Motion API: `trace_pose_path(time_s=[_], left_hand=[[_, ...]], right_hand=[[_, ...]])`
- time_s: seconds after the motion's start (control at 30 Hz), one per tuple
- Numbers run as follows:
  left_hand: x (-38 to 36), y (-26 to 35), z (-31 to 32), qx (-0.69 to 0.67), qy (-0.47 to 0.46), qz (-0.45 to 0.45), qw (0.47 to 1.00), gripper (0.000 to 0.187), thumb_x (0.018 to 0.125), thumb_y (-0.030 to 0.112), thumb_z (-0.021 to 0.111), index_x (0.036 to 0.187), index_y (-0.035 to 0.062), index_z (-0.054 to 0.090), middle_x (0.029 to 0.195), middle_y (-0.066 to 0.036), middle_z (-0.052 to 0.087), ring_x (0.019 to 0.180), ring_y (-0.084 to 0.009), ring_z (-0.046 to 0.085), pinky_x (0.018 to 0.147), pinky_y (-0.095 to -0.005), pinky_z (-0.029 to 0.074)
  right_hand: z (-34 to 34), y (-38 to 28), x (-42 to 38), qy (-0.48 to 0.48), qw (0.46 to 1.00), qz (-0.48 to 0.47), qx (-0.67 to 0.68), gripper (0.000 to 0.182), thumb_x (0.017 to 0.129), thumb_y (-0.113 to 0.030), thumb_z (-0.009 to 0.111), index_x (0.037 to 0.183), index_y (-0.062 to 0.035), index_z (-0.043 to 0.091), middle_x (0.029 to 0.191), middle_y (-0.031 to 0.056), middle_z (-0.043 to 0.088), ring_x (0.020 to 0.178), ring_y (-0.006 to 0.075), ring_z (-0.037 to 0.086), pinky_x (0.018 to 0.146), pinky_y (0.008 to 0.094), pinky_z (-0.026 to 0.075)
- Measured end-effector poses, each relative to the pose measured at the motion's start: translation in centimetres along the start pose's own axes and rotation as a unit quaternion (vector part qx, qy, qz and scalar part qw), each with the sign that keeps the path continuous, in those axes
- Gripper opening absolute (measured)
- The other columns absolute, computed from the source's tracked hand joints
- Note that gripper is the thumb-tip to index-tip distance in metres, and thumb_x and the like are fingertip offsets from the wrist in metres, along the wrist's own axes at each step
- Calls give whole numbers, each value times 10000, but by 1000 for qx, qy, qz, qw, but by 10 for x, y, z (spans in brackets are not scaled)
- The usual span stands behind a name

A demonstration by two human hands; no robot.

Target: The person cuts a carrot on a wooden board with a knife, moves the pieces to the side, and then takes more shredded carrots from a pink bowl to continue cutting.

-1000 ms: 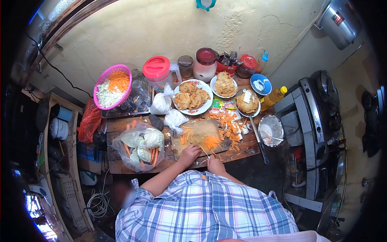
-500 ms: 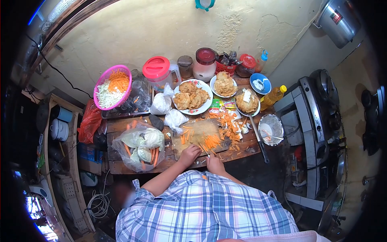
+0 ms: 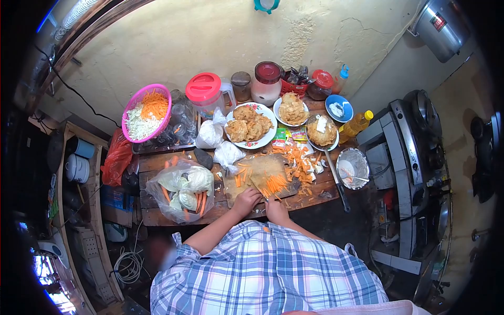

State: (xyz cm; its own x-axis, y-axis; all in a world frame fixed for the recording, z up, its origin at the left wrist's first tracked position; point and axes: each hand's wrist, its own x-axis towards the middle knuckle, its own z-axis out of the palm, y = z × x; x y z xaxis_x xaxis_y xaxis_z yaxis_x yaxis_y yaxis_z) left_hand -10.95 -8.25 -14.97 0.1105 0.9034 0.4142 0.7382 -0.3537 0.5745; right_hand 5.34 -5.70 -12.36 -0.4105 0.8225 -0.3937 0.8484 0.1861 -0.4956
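Note:
A wooden cutting board [image 3: 233, 191] lies at the table's front edge, with a heap of cut carrot sticks [image 3: 275, 184] on its right half and a few more toward the upper left. My left hand [image 3: 248, 200] rests on the board's near edge, fingers curled down on a piece of carrot that they mostly hide. Close to its right, my right hand [image 3: 277, 211] is closed round the handle of a knife [image 3: 257, 187]. The thin blade slants up and left, past my left fingertips. Orange and white peelings [image 3: 302, 168] are scattered to the board's right.
Left of the board sits a plastic bag [image 3: 184, 191] of cabbage and carrots. Behind are a pink basket [image 3: 137, 140] of shreds, plates of fritters [image 3: 252, 126] and an oil bottle [image 3: 357, 126]. A skimmer [image 3: 341, 191] and a batter-smeared bowl [image 3: 353, 165] lie right.
My right hand has shifted slightly up and left, closer to my left hand. The knife blade now lies further left, at my left fingertips. My left hand has hardly moved.

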Motion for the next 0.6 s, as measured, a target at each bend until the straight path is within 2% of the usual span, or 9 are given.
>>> trace_pose_path(time_s=[0.17,0.27,0.33,0.6], left_hand=[[-1,-2,0,10,7,11,1000,124,724,137,684,808,46,684,854,-48,646,818,-207,614,681,-307,522],[-2,-4,1,11,8,14,1000,123,723,138,685,805,47,682,851,-47,645,813,-208,615,677,-308,522],[-1,-4,2,8,7,11,1000,120,722,137,685,802,47,682,850,-47,645,811,-209,614,675,-308,522],[-2,-5,3,-15,8,-12,1000,117,714,128,686,795,43,681,843,-46,648,807,-208,613,669,-309,521]], right_hand=[[-6,1,-9,-4,1000,24,17,304,923,-262,482,1013,28,487,763,301,620,754,479,613,693,560,478],[-11,-1,-12,-8,1000,18,12,308,920,-273,492,1011,21,496,778,273,636,755,460,625,679,556,489],[-12,-1,-13,-24,999,16,12,317,926,-272,472,1015,33,483,773,307,618,771,481,612,702,565,472],[-1,-5,2,-10,1000,2,6,315,922,-275,480,997,31,502,774,302,620,762,482,612,689,557,479]])
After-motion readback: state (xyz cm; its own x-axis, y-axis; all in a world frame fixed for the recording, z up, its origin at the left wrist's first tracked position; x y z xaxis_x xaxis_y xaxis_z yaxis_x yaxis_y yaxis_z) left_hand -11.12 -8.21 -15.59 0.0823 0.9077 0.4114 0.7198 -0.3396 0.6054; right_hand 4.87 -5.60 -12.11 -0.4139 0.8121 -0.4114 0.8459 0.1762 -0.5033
